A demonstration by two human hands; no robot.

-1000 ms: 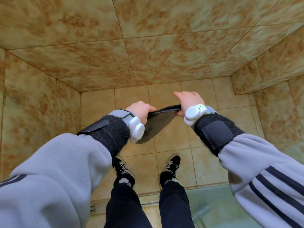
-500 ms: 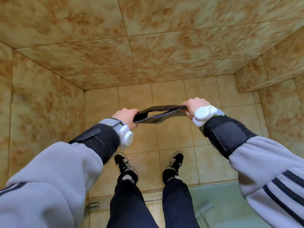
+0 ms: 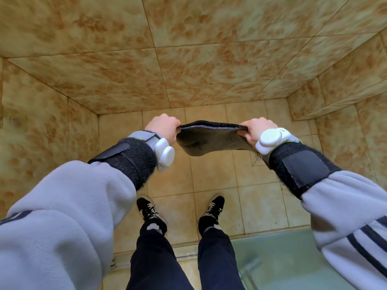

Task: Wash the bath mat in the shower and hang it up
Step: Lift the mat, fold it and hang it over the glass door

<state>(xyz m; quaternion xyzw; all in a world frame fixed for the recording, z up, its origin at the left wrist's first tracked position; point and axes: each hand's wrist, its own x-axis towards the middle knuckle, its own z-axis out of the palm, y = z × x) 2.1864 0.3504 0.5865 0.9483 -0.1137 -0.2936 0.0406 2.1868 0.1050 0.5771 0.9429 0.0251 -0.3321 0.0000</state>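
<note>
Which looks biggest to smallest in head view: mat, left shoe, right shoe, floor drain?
1. mat
2. left shoe and right shoe: look alike, not ranked
3. drain: smallest, but partly hidden

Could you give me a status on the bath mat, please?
Left hand and right hand grip bath mat ends. Mat sags above floor. Nothing obstructing.

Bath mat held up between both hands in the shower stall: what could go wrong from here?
1. The left hand and right hand grip the bath mat only at its end edges, and it sags between them; one end might slip free and drop to the tiled floor.
2. The shoes stand on that floor, and the fleece sleeves reach near the wrists; washing here would likely soak both.
</note>
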